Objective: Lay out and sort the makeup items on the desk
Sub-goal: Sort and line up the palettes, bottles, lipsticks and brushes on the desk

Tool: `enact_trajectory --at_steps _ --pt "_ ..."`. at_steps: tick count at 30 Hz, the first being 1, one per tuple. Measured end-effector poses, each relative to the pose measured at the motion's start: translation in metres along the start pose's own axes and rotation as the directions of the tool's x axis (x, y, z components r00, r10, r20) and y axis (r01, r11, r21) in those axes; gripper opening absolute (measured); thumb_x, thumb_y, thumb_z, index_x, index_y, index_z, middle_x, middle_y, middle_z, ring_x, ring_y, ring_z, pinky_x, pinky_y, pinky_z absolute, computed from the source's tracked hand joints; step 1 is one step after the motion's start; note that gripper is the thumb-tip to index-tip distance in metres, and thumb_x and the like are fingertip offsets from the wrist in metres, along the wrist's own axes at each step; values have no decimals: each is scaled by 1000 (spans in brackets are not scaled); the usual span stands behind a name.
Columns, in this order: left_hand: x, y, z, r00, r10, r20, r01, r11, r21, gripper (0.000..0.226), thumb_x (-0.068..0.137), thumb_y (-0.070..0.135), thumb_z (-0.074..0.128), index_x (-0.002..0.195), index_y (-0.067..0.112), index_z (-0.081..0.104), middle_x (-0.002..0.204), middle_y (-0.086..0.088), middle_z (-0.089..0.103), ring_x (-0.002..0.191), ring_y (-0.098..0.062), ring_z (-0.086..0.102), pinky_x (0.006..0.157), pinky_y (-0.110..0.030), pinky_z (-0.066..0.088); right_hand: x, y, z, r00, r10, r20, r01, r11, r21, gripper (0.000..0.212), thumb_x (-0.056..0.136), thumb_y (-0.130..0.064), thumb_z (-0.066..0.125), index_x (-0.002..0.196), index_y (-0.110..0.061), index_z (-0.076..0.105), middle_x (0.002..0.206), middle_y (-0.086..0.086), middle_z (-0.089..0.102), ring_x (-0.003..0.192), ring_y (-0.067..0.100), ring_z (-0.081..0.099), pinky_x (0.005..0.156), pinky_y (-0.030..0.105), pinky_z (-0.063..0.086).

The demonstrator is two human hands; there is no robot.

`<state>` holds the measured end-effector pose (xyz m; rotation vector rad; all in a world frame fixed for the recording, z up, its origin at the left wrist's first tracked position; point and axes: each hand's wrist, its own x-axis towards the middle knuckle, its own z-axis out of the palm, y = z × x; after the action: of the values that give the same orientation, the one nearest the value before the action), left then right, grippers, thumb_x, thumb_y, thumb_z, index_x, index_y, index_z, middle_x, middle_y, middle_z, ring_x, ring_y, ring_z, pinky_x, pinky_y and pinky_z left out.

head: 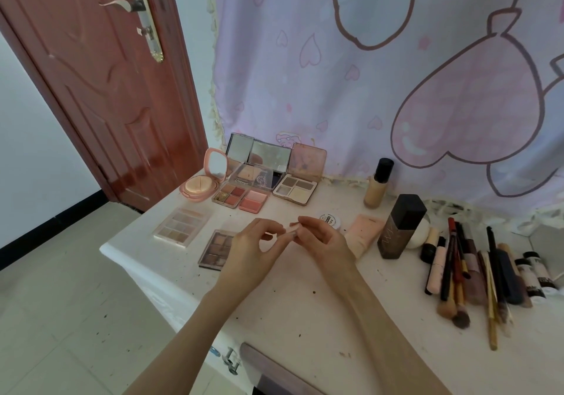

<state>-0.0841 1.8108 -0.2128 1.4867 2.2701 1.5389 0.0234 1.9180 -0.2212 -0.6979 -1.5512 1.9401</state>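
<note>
Both hands (pixel 287 242) pinch a small pale tube (pixel 293 229); writing unreadable.

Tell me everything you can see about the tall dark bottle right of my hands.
The tall dark bottle stands upright on the desk, right of both hands. It is angular and faceted, with a matte black cap over a brownish translucent body bearing pale lettering. A peach tube lies by its left side; a round white item sits behind it.

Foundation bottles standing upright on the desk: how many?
2. A beige foundation bottle with a black cap stands by the wall hanging; a dark square bottle stands nearer, right of the hands. Others may sit hidden behind them.
</note>
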Motion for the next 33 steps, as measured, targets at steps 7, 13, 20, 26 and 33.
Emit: enact_trajectory --at_steps 7,13,20,26,33 --pt "11 3 -13 966 -57 252 18 987 157 28 92 27 54 114 14 66 107 2 69 91 -3 57 77 -5 38 1 2 -3 1000 16 22 -13 990 -137 31 86 -17 65 117 -16 61 113 3 67 109 16 62 101 29 44" --pt "13 1 -15 958 -41 282 -18 979 204 26 96 21 48 114 19 67 100 -2 72 87 -17 65 74 -22 45 0 1 -3 999 -6 44 17 972 -235 39 89 -11 61 127 -5 55 113 -3 62 96 -2 57 78 2 43" --pt "33 3 -19 953 -85 290 24 978 209 24 96 19 48 105 13 69 92 -6 71 86 -20 63 73 -22 43 3 1 -3 997 11 77 6 976 -216 45 86 -5 63 129 -6 53 118 2 64 102 6 61 86 12 47" --pt "57 -5 -18 953 -97 287 57 988 145 21 94 11 49 83 6 66 76 -8 67 76 -24 65 79 -39 53 12 -3 3 1000 10 29 -1 961 -275 21 87 -7 63 107 -8 64 97 -1 67 84 3 63 78 11 49" --pt "68 -5 -12 969 -127 214 87 979 186 17 92 13 53 95 8 68 84 -1 66 81 -18 60 75 -20 44 29 -13 19 999 19 -51 -31 968 -249 10 90 -3 57 89 -1 66 72 5 63 64 15 62 64 24 58"
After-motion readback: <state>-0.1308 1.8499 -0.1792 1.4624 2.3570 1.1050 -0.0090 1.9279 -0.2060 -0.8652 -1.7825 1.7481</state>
